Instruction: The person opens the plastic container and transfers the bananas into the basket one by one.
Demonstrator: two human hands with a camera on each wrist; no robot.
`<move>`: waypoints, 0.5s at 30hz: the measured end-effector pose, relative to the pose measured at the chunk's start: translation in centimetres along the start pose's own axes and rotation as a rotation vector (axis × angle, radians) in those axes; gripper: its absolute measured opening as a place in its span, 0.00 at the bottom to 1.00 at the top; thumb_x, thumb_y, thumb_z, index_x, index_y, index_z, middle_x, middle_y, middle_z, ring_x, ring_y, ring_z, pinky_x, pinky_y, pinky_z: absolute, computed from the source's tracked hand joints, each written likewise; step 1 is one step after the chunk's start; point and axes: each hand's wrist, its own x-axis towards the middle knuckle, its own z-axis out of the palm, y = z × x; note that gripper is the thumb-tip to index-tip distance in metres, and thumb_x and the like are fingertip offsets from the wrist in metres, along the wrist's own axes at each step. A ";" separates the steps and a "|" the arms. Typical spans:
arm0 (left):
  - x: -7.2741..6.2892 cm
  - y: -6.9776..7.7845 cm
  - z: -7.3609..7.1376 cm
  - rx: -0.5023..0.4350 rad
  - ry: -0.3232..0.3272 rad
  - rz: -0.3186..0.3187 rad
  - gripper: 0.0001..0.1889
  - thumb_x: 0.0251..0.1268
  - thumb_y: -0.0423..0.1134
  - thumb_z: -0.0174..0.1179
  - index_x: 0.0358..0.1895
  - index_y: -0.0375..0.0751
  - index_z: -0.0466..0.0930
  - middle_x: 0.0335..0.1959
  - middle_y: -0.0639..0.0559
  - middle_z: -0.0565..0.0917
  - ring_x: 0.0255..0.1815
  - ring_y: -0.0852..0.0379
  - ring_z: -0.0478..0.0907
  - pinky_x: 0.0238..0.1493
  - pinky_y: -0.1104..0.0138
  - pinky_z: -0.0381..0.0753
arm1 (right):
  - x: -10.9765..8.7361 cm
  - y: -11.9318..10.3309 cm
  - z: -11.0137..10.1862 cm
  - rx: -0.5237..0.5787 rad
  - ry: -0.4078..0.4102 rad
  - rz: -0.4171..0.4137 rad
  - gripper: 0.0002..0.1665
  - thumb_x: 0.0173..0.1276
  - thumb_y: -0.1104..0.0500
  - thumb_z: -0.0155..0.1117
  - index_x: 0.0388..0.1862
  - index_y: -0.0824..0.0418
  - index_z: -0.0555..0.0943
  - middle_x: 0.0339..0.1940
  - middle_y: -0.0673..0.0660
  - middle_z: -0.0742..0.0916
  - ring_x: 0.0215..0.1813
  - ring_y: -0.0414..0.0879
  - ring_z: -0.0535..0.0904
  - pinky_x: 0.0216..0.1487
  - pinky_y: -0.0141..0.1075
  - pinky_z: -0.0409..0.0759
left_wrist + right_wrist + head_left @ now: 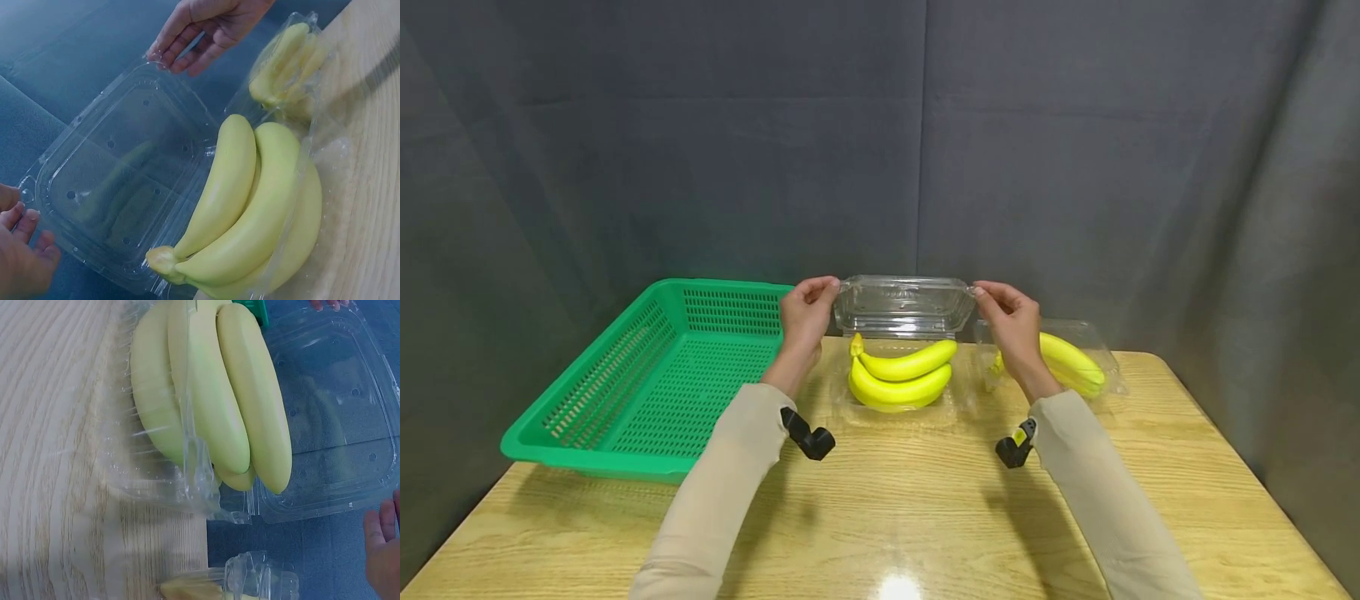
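A bunch of yellow bananas (901, 382) lies in the base of a clear plastic clamshell box on the table, its stem toward the left. The box's lid (904, 307) stands raised behind the fruit, hinged along the back. My left hand (807, 321) pinches the lid's left corner between thumb and fingers. At the opposite corner, my right hand (1011, 321) pinches the lid in the same way. In the left wrist view the bananas (250, 206) rise above the base's rim, and small holes show in the lid (119, 169).
A green slatted basket (587, 458) stands on the left of the wooden table (910, 500). To the right, partly behind my right hand, sits another clear box (1093, 337) with bananas (1071, 362) inside. A dark curtain (760, 150) hangs behind the table.
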 end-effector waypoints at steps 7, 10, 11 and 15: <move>0.8 -0.1 -0.5 -0.087 -0.003 -0.051 0.11 0.65 0.36 0.64 0.45 0.32 0.83 0.31 0.54 0.79 0.34 0.60 0.73 0.41 0.67 0.75 | 0.6 0.0 0.5 0.032 -0.009 0.034 0.20 0.71 0.54 0.62 0.52 0.69 0.81 0.45 0.57 0.84 0.52 0.57 0.78 0.50 0.33 0.78; 1.1 -0.2 -0.8 -0.167 -0.034 -0.092 0.11 0.65 0.35 0.64 0.46 0.32 0.82 0.32 0.55 0.80 0.36 0.59 0.76 0.48 0.63 0.77 | 0.8 0.0 0.7 0.047 -0.013 0.055 0.20 0.71 0.55 0.62 0.53 0.69 0.81 0.46 0.56 0.84 0.51 0.52 0.78 0.52 0.34 0.78; 1.1 -0.2 -0.8 -0.192 -0.048 -0.107 0.11 0.65 0.34 0.63 0.47 0.32 0.81 0.33 0.55 0.80 0.37 0.59 0.77 0.51 0.62 0.77 | 0.9 0.0 0.7 0.062 -0.011 0.065 0.20 0.71 0.55 0.62 0.53 0.69 0.81 0.45 0.56 0.84 0.50 0.50 0.78 0.52 0.34 0.78; 1.4 -0.3 -0.8 -0.272 -0.094 -0.151 0.10 0.66 0.33 0.62 0.48 0.32 0.80 0.35 0.54 0.81 0.40 0.58 0.78 0.54 0.63 0.77 | 1.1 0.2 0.7 0.129 -0.003 0.105 0.19 0.71 0.57 0.61 0.53 0.71 0.80 0.45 0.53 0.84 0.49 0.43 0.79 0.54 0.37 0.78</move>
